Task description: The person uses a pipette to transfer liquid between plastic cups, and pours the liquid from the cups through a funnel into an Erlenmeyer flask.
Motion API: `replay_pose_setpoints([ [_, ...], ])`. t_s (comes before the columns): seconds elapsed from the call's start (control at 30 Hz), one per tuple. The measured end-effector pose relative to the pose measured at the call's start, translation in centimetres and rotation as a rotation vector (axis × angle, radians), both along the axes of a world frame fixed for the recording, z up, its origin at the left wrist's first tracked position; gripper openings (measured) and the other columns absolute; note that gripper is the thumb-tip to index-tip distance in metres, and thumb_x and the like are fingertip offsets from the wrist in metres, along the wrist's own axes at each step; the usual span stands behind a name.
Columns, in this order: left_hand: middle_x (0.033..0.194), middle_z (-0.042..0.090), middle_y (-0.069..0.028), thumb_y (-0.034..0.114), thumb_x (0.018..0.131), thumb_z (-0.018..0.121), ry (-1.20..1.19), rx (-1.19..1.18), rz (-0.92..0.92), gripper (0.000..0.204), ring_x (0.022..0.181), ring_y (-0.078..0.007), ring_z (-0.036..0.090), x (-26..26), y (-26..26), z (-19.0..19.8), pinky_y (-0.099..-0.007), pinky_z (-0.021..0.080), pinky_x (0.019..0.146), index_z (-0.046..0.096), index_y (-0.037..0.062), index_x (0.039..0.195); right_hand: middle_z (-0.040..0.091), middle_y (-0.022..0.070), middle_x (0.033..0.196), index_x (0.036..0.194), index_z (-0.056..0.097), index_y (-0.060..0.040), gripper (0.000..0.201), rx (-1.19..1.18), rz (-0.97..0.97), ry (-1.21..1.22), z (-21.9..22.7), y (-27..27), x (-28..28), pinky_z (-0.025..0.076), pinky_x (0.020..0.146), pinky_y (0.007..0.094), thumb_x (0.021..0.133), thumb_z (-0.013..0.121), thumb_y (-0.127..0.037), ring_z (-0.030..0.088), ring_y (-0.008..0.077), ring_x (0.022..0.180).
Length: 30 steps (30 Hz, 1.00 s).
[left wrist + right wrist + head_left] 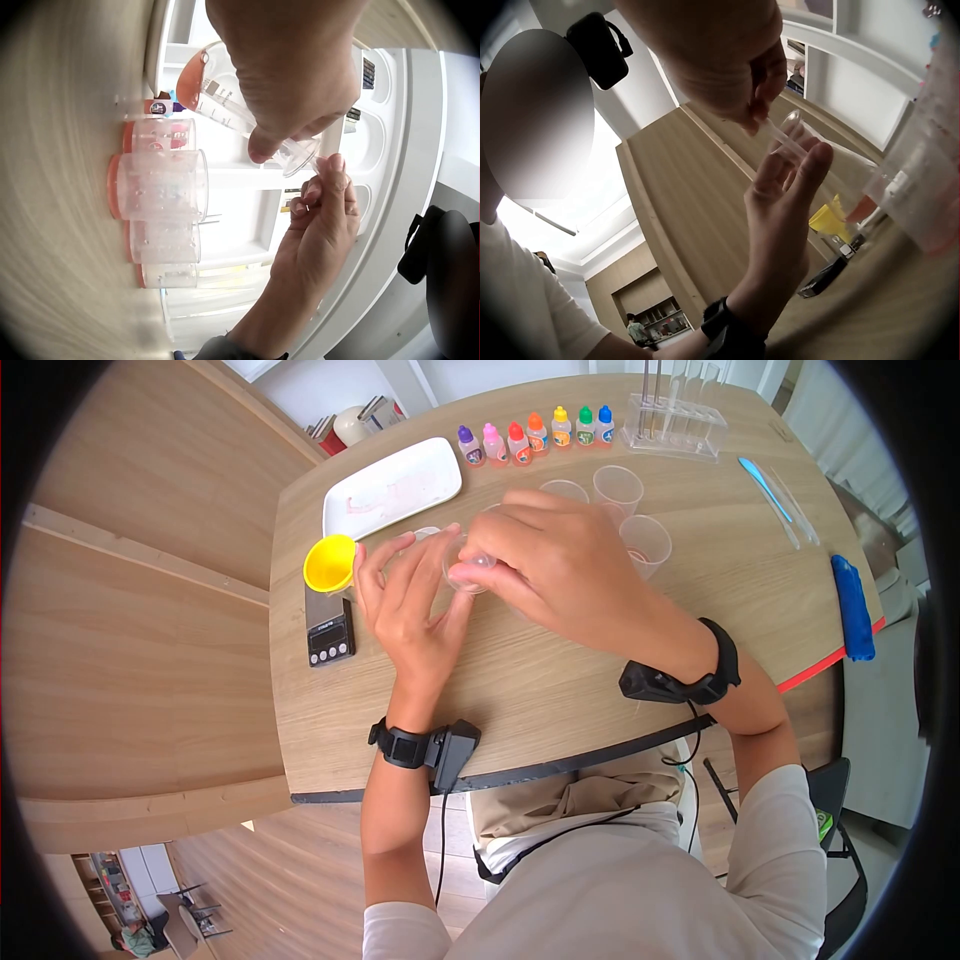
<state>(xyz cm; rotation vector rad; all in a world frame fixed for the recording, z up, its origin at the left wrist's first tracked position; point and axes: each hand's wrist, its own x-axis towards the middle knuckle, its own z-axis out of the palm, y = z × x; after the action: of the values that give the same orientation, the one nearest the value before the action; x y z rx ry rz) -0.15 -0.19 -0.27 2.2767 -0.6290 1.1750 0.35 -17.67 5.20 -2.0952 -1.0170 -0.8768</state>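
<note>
My left hand (pixel 410 615) grips a clear conical flask by its neck; in the left wrist view the flask (pixel 234 101) is tilted, with pink-red liquid (pixel 192 81) in its base. Thumb and fingers of my right hand (pixel 560 560) pinch the end of a clear, thin tube at the flask's mouth. In the right wrist view the tube (pixel 786 140) runs into the neck beside my left thumb. Part of the tube is hidden behind my left hand in the left wrist view.
Several clear cups (pixel 617 488) stand beyond my right hand. A white tray (pixel 393 488), yellow cup (pixel 330 563) and black scale (pixel 330 642) are on the left. Dropper bottles (pixel 561 427) and a test-tube rack (pixel 675 428) line the back; a blue roll (pixel 852 608) lies right.
</note>
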Motion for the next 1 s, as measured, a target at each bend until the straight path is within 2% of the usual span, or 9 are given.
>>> replay_pose_setpoints([
  [0.03, 0.104, 0.069, 0.0009, 0.006, 0.063, 0.078, 0.001, -0.02, -0.012, 0.051, 0.107, -0.0252, 0.057, 0.1, 0.0, -0.1, -0.0508, 0.029, 0.109, 0.071, 0.0165, 0.112, 0.055, 0.0031, 0.065, 0.077, 0.058, -0.0086, 0.021, 0.006, -0.003, 0.011, -0.1, 0.0, 0.0, 0.045, 0.053, 0.0339, 0.081, 0.072, -0.024, 0.058, 0.0201, 0.069],
  [0.27, 0.102, 0.069, 0.0012, 0.009, 0.064, 0.08, -0.008, -0.018, -0.016, 0.049, 0.107, -0.0251, 0.057, 0.1, 0.0, 0.0, -0.0504, 0.029, 0.109, 0.07, 0.0148, 0.112, 0.055, 0.0038, 0.064, 0.079, 0.061, -0.01, 0.018, 0.133, -0.012, 0.104, 0.0, -0.3, 0.6, 0.042, 0.052, 0.0357, 0.082, 0.071, -0.024, 0.057, 0.0208, 0.063],
  [0.33, 0.098, 0.07, -0.0062, 0.01, 0.064, 0.085, -0.007, 0.028, 0.009, 0.041, 0.107, -0.0285, 0.059, 0.0, 0.0, 0.2, -0.05, 0.033, 0.106, 0.069, 0.0054, 0.101, 0.054, 0.0032, 0.063, 0.079, 0.061, -0.0102, 0.018, 0.149, -0.004, 0.158, 0.5, -0.5, 0.5, 0.042, 0.052, 0.0352, 0.082, 0.071, -0.024, 0.056, 0.0203, 0.062],
  [0.37, 0.098, 0.07, -0.0062, 0.01, 0.064, 0.085, -0.007, 0.028, 0.011, 0.041, 0.107, -0.0285, 0.059, 0.0, 0.0, 0.1, -0.05, 0.033, 0.106, 0.069, 0.0054, 0.101, 0.054, 0.0026, 0.062, 0.078, 0.062, -0.0105, 0.018, 0.166, 0.003, 0.212, 0.8, -0.7, 0.4, 0.041, 0.052, 0.0348, 0.082, 0.071, -0.025, 0.056, 0.0198, 0.06],
  [0.43, 0.102, 0.069, 0.0009, 0.01, 0.063, 0.081, -0.005, -0.032, -0.017, 0.052, 0.107, -0.0253, 0.056, 0.2, 0.0, -0.2, -0.0512, 0.03, 0.109, 0.069, 0.0157, 0.113, 0.053, 0.0021, 0.06, 0.078, 0.062, -0.0104, 0.018, 0.179, 0.007, 0.222, 1.0, -0.9, 0.5, 0.041, 0.052, 0.0339, 0.083, 0.071, -0.025, 0.055, 0.0191, 0.058],
  [0.77, 0.101, 0.069, 0.0018, 0.014, 0.066, 0.082, 0.031, 0.003, 0.006, 0.049, 0.107, -0.0242, 0.056, 0.2, -0.2, 0.0, -0.0512, 0.029, 0.109, 0.069, 0.0168, 0.114, 0.055, 0.0012, 0.057, 0.074, 0.06, -0.009, 0.025, 0.243, -0.088, 0.186, 2.7, -1.9, 0.5, 0.039, 0.048, 0.03, 0.084, 0.07, -0.03, 0.051, 0.0151, 0.051],
  [1.0, 0.1, 0.07, 0.0012, 0.016, 0.066, 0.083, 0.044, 0.018, 0.004, 0.049, 0.106, -0.0241, 0.057, 0.3, -0.2, -0.1, -0.0517, 0.03, 0.109, 0.07, 0.0158, 0.113, 0.055, 0.0017, 0.055, 0.074, 0.059, -0.0088, 0.025, 0.293, -0.08, 0.194, 2.7, -1.8, 0.5, 0.039, 0.047, 0.0306, 0.084, 0.07, -0.029, 0.051, 0.0166, 0.05],
])
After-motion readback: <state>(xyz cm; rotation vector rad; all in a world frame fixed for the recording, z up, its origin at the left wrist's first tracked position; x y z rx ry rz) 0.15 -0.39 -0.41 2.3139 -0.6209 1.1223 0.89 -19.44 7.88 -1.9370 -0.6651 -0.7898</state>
